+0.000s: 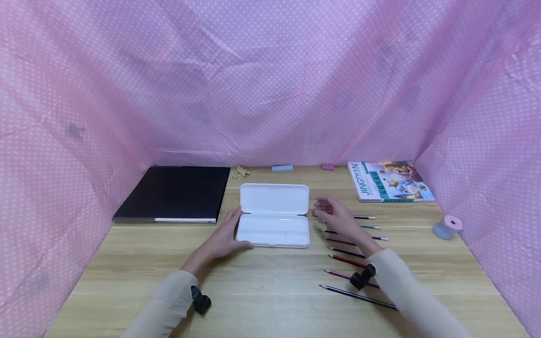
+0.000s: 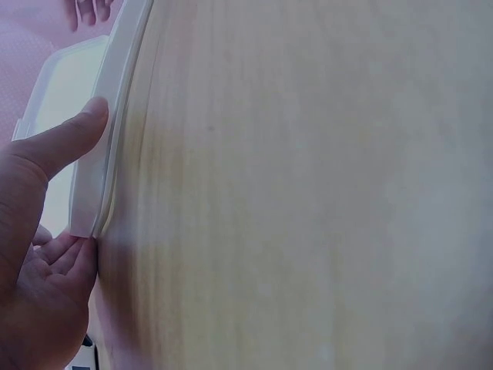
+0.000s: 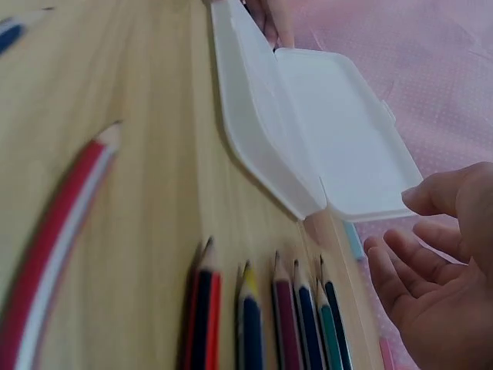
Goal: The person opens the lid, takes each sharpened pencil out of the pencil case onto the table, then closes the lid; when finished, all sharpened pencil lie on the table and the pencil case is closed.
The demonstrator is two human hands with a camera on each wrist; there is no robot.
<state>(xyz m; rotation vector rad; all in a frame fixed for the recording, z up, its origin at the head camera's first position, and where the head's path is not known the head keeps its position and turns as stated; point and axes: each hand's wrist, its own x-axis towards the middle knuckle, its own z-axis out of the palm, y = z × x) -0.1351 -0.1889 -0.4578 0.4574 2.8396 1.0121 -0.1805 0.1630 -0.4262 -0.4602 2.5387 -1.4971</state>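
A white pencil case (image 1: 272,230) lies open on the table, its lid (image 1: 274,198) leaning back on the far side and its tray bare inside. My left hand (image 1: 226,237) grips the case's near left corner, thumb on the front edge and fingers along the side. Just right of the case, my right hand (image 1: 336,218) hovers over the far end of a row of pencils. Its fingers (image 3: 416,262) are loosely bent with nothing between them, as the right wrist view shows. Several pencils (image 1: 357,296) lie side by side, tips pointing left toward the case; hand and sleeve partly cover some.
A black folder (image 1: 177,192) lies at the back left, beside a gold binder clip (image 1: 241,172). Along the back are a light blue block (image 1: 282,167) and a pink eraser (image 1: 328,166). At the right are a magazine (image 1: 390,181) and a pink-topped container (image 1: 447,227). Pink curtain walls surround the table.
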